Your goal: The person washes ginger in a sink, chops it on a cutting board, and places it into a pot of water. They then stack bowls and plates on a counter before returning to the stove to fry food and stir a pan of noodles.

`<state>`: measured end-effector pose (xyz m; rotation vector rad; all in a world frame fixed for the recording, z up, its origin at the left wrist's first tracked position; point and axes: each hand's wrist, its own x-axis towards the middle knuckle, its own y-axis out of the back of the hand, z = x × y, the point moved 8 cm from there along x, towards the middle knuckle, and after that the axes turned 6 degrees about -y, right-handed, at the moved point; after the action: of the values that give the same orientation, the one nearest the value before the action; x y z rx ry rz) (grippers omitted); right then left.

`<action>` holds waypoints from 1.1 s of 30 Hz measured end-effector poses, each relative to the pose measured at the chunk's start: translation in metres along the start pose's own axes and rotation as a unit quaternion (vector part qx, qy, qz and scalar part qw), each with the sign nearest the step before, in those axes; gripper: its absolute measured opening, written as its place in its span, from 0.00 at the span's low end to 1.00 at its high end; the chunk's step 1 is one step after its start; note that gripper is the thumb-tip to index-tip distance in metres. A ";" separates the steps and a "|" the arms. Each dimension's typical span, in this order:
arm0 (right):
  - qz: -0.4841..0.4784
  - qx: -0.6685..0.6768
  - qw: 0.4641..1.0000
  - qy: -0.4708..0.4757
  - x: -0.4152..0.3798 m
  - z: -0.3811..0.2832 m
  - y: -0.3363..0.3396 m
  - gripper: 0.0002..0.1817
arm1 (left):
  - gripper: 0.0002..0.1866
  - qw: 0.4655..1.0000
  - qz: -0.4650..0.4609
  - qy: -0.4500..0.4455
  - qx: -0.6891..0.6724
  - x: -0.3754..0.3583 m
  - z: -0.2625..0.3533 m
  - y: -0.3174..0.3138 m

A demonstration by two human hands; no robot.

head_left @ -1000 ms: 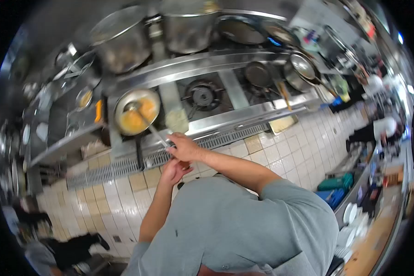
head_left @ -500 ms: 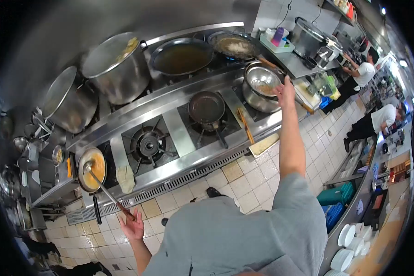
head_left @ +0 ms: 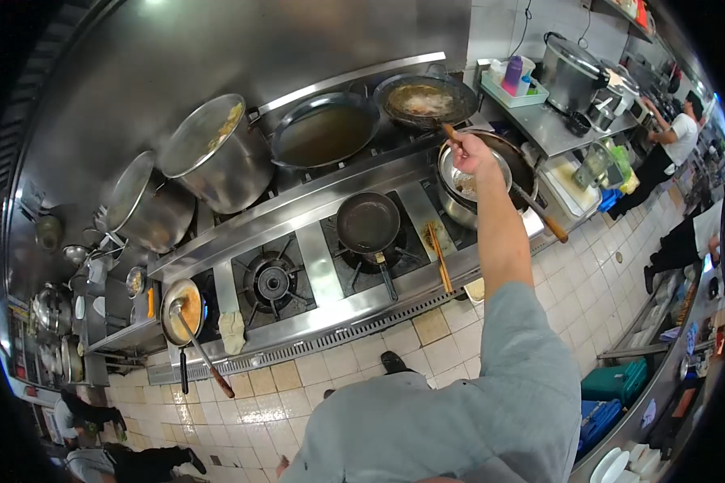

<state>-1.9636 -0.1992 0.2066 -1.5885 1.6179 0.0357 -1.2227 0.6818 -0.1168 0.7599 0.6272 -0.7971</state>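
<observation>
The right hand (head_left: 473, 154) is up over the back right part of the stove (head_left: 306, 310). Its grip is closed around a wooden handle (head_left: 450, 130), with the fingers folded in. The end of the handle pokes out near the front rim of the round pan with bubbling food (head_left: 423, 101), at the stove's back right corner. What the handle joins is hard to tell. Just under the hand and arm is a shiny bowl (head_left: 503, 161) on a silver pot (head_left: 457, 212).

Only a tiny bit of the left hand (head_left: 282, 465) shows, low down by the shirt, so I cannot tell how its grip is.

Near the stove's front left corner is a pan with orange food (head_left: 170, 330). A long ladle (head_left: 199, 348) leans in it, and its brown end sticks out past the front edge. A folded cloth (head_left: 232, 332) hangs on the front edge. A small black pan (head_left: 368, 222) sits near the middle, with long thin sticks (head_left: 441, 258) to its right. Two big pots (head_left: 217, 157) stand at the back left.
</observation>
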 end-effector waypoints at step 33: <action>0.007 -0.018 0.994 0.108 -0.272 0.189 0.118 0.13 | 0.23 0.979 -0.061 -0.044 0.189 -0.219 -0.269 -0.215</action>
<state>-2.0063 0.1482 0.1777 -1.6540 1.8037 -0.1033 -1.5731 0.8794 -0.1866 1.0315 0.4497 -1.0754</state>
